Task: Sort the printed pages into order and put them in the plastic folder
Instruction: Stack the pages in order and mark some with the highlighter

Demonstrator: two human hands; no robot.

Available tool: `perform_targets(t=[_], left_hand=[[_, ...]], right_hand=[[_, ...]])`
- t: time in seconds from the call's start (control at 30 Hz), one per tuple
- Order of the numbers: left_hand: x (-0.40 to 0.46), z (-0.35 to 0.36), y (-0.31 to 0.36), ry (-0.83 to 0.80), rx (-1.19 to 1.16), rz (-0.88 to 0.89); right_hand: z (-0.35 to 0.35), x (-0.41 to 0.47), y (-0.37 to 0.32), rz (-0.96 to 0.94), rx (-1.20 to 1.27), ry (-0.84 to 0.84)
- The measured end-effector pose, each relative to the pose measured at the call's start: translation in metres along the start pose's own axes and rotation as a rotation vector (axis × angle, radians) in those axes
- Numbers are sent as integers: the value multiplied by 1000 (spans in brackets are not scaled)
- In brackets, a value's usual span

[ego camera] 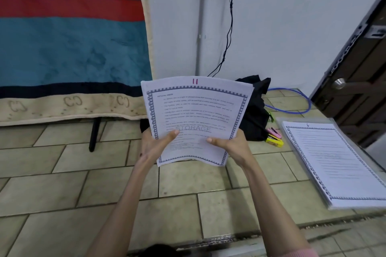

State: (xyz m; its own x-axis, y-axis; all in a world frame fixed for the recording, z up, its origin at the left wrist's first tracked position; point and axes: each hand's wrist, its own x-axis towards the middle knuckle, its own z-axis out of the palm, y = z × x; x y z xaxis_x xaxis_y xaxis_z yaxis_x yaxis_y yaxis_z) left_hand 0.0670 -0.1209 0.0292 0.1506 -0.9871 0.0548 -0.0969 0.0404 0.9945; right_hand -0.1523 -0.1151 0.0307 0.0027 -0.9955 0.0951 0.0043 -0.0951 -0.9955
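Above the tiled floor [104, 183], in the middle of the view, we hold a bundle of printed pages [196, 118] upright with both hands. Our left hand [155, 146] grips the lower left edge, with the thumb lying across the front of the top sheet and the other fingers hidden behind the paper. Our right hand [231, 143] grips the lower right edge in the same way, its thumb pressed on the front near the bottom text. The top sheet has a grey patterned border, a red "11" written at its top, and the faint word "STORAGE" across its lower part; the sheets bend a little and fan apart at the upper corners. To the right, on the floor, a second stack of pages [338, 164] lies flat on the plastic folder [281, 119], whose clear edge shows around the paper; the top sheet there carries a small handwritten number that we cannot read with certainty. Between the two stacks we see pink and yellow highlighters [274, 138] beside a black cloth bag [254, 110]. Behind it a blue cable [296, 108] curls on the floor, and a black cord [229, 26] hangs down the white wall. A blue blanket [69, 43] with a red stripe hangs at the left, and a dark door [359, 81] stands at the right.
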Motion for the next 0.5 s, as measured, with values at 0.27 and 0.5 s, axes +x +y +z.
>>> perform_targets(t=[0.27, 0.5], left_hand=[[-2, -4, -3, 13, -8, -21], [-6, 3, -14, 9, -52, -101]], right_hand=[[-1, 0, -3, -4, 6, -16], [7, -3, 9, 60, -25, 13]])
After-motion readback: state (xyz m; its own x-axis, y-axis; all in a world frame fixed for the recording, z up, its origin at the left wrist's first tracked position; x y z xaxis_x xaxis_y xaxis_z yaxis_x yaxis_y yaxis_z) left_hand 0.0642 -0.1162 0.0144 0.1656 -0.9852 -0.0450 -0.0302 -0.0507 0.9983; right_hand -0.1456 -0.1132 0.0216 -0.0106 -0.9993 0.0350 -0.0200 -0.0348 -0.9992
